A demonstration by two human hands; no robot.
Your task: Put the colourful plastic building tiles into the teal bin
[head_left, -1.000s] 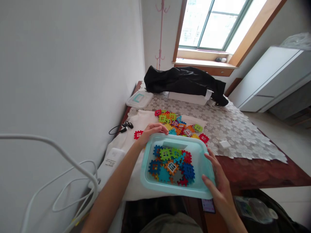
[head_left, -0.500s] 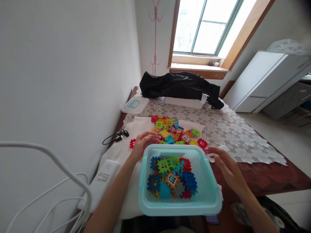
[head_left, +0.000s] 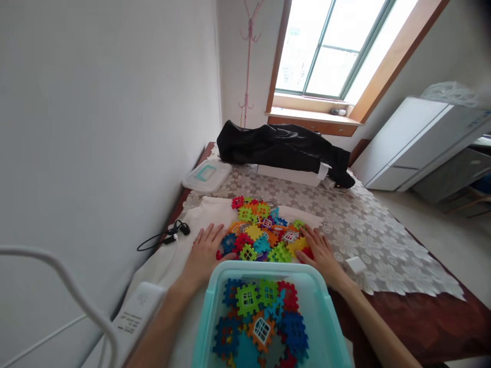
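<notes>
A heap of colourful plastic interlocking blocks (head_left: 262,244), some with window shapes, lies on a white cloth (head_left: 215,209). My left hand (head_left: 207,254) rests at the heap's left side, palm down with its fingers stretched out. On the right side, my right hand (head_left: 321,256) is open too, its fingertips against the outer blocks. Nothing is gripped in either hand. Between my forearms stands a light teal plastic bin (head_left: 326,327), with more of these blocks (head_left: 247,300) inside; its near end is cut off by the frame.
A clear lid (head_left: 218,176) with a teal handle lies at the back left. Black earphones (head_left: 169,235) and a white power strip (head_left: 134,319) are on the left. A small white adapter (head_left: 356,265) lies on the right. Black fabric (head_left: 284,145) covers a white box behind.
Both hands have moved forward from beside the bin to the two sides of the heap, fingers spreading. The bin now appears lower and nearer in view.
</notes>
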